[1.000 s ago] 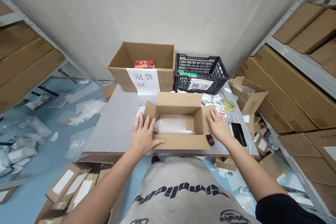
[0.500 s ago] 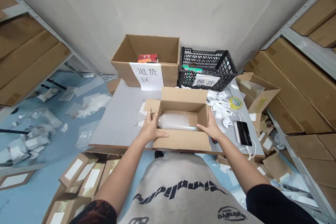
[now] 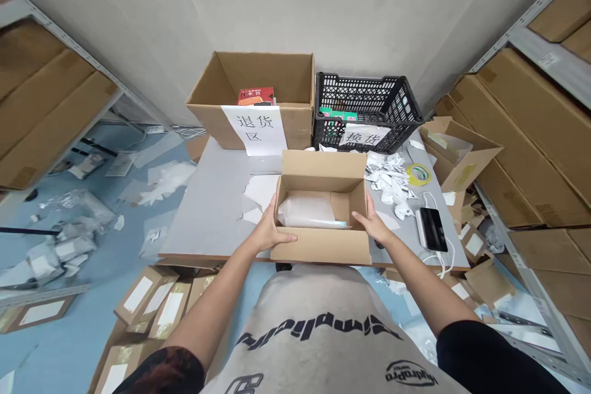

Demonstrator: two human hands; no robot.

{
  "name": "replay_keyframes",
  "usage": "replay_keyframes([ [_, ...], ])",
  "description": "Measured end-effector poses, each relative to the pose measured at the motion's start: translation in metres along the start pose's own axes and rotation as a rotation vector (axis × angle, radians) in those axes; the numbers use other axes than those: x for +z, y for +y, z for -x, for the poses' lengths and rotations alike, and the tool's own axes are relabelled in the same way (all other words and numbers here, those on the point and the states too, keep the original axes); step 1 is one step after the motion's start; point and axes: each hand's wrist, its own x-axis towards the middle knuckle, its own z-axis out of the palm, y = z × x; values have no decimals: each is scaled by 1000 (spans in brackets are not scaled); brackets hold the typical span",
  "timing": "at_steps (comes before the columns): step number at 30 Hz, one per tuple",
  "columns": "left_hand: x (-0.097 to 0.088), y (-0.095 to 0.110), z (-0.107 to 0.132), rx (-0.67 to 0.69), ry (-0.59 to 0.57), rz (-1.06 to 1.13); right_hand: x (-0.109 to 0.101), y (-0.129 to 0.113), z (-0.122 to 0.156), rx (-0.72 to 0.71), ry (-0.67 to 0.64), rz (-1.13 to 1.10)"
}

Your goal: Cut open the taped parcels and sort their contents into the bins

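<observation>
**Open box between both hands, wrapped pack inside**

Nearest me, the box's near flap lies folded outward over the near edge of the tabletop. My left grip clasps the near left corner, fingers along the outside of the left wall, thumb spread across to the flap. My right grip pinches the right wall, fingers outside, thumb towards the inside.

Between them the box stands open, seemingly resting on the tabletop. I judge it light and fairly stiff; its end walls should give the firmest hold, while the flaps would bend if pulled. The pack lies inside, towards the left and near wall. Its pale wrap looks smooth, so it may feel soft and slightly slippery, best cupped round its middle. I cannot tell its weight, or whether what it covers is fragile.

To the right lie a phone and, farther on, tape beside paper scraps. Farthest, a carton holding a red book stands left of a black crate.
</observation>
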Motion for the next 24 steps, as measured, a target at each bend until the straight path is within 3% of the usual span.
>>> replay_keyframes([
  [5,3,-3,3,15,11,15,-11,-14,5,-48,27,273],
  [9,1,-1,6,-4,25,-124,-20,-44,5,-122,254,614],
  [11,0,0,8,-4,48,-200,-17,-63,1,-204,277,721],
  [16,-3,4,9,-25,100,-367,24,-106,-6,-205,-204,809],
  [18,-5,7,8,-41,115,-418,35,-115,-2,-243,-274,790],
  [19,-5,8,8,-51,120,-440,34,-114,1,-294,-247,747],
  [21,-7,12,6,-67,127,-480,13,-101,8,-384,-67,625],
  [23,-8,16,6,-79,137,-524,-30,-68,18,-340,261,544],
  [24,-9,18,6,-82,145,-548,-56,-44,25,-225,482,520],
])
